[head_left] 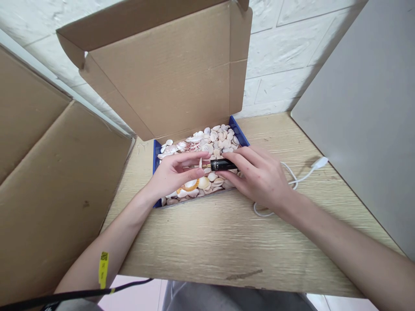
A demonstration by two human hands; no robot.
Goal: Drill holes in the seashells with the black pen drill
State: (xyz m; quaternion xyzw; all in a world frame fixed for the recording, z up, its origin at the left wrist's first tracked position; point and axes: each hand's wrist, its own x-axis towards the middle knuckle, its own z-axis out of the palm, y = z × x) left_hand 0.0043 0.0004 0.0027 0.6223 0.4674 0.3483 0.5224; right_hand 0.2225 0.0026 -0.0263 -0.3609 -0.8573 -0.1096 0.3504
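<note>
My left hand (177, 172) is closed, pinching a small seashell (200, 163) edge-on between thumb and fingers. In my right hand (256, 172) is a black mini electric drill (223, 164), gripped around its body by thumb and fingers. Its brass-coloured tip (206, 166) points left at the shell; whether the two touch I cannot tell. Beneath both hands lies a shallow blue-sided box (239, 131) filled with many pale seashells (223, 139). A yellow-orange ring-shaped piece (189, 186) rests among them, near my left thumb.
The box's brown cardboard lid (175, 73) stands raised behind. A white cable (301, 179) with a plug (320, 163) loops on the wooden table (194, 242) by my right wrist. Cardboard (61, 172) walls the left, a grey panel (359, 108) the right. A black cable (74, 294) crosses at lower left.
</note>
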